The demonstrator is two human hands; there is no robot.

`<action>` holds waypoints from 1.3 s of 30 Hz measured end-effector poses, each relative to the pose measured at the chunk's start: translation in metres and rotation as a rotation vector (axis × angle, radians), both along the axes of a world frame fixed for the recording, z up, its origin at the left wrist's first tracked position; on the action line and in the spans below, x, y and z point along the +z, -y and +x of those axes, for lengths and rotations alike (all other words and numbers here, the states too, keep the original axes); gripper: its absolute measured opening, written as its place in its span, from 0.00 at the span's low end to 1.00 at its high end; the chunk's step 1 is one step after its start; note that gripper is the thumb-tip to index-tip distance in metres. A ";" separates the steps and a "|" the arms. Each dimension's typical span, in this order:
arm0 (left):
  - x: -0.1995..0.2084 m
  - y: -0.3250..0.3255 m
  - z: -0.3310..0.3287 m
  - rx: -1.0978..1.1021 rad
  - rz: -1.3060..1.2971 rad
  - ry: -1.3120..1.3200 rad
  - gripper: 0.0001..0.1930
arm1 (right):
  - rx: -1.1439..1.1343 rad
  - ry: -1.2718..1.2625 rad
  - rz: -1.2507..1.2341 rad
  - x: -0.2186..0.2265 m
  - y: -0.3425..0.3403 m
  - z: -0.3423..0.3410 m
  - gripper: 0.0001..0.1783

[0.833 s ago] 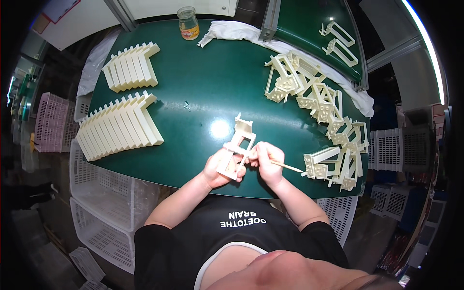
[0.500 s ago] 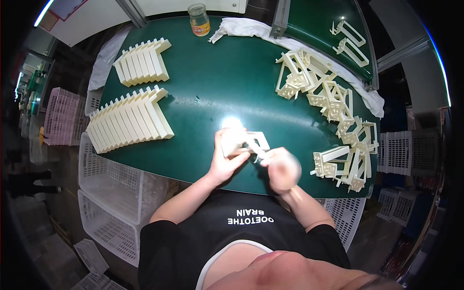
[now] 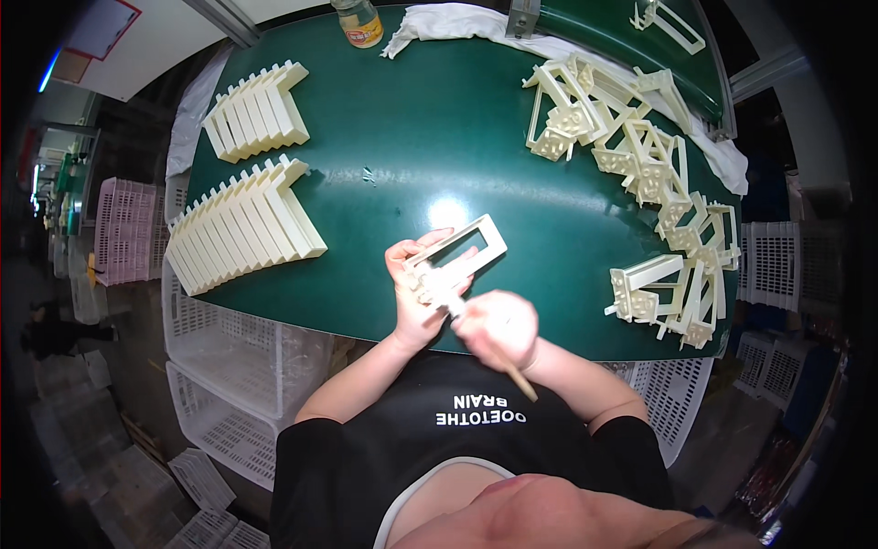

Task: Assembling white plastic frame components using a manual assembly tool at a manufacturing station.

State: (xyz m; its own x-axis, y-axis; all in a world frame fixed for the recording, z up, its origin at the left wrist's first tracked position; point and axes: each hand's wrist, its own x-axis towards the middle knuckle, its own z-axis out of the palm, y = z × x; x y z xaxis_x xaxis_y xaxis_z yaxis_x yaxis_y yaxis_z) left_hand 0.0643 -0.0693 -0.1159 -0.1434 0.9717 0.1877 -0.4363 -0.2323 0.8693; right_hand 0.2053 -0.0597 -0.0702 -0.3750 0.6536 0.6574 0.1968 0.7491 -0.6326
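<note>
My left hand (image 3: 412, 306) holds a cream plastic rectangular frame (image 3: 468, 267) from beneath and at its side, its long opening tilted up to the right. At the frame's near end, where small pegs and knobs stick out, my right hand (image 3: 501, 328) grips a slim tool with a tan handle (image 3: 519, 377). The handle points down toward my shirt. Motion smears this hand, and its fingers mostly hide the tool's working end, so I cannot tell its kind. The tool's front meets or nearly meets the knobbed end.
Two neat rows of cream parts, a near row (image 3: 247, 224) and a far row (image 3: 256, 114), stand left on the green table (image 3: 393, 119). Similar frames (image 3: 645, 165) lie jumbled right, near a white cloth (image 3: 457, 23). Beyond are a glass jar (image 3: 358, 23) and a green belt (image 3: 594, 23).
The held frame has turned, its knobbed end now toward my right hand, which has moved left to it. One frame at the belt now lies by the cloth. The whole view has shifted slightly.
</note>
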 end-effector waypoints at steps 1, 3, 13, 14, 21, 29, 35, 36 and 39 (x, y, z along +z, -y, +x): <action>0.002 0.000 0.000 -0.033 -0.020 0.050 0.34 | 0.061 -0.056 0.036 0.003 0.003 -0.005 0.03; 0.003 0.000 -0.001 -0.003 -0.005 -0.023 0.34 | 0.072 -0.060 -0.004 -0.002 0.000 -0.003 0.04; -0.004 0.003 -0.006 -0.049 -0.022 0.129 0.34 | 0.094 0.076 0.171 0.002 0.001 -0.011 0.08; -0.006 0.004 -0.007 -0.063 -0.014 0.182 0.35 | 0.094 0.099 0.193 0.003 -0.001 -0.009 0.08; 0.000 0.004 -0.002 0.001 -0.051 0.093 0.36 | 0.071 0.094 0.223 0.005 0.006 -0.010 0.10; -0.004 0.005 -0.005 -0.033 -0.061 -0.023 0.36 | 0.029 0.316 0.207 0.000 -0.025 0.048 0.08; -0.001 0.006 -0.001 -0.215 0.065 0.374 0.33 | 0.046 -0.015 0.031 0.016 0.002 0.068 0.08; -0.002 0.005 -0.001 -0.218 0.062 0.370 0.33 | 0.057 -0.016 0.017 0.014 0.004 0.066 0.08; -0.004 0.003 -0.002 -0.230 0.086 0.378 0.32 | 0.120 -0.055 -0.012 0.009 0.006 0.057 0.08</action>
State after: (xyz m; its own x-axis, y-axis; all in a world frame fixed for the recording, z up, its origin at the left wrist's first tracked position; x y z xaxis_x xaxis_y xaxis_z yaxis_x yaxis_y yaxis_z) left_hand 0.0619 -0.0724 -0.1196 0.0007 0.9695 0.2452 -0.7686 -0.1564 0.6204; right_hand 0.2619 -0.0657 -0.0610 -0.4147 0.6142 0.6714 0.0706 0.7573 -0.6492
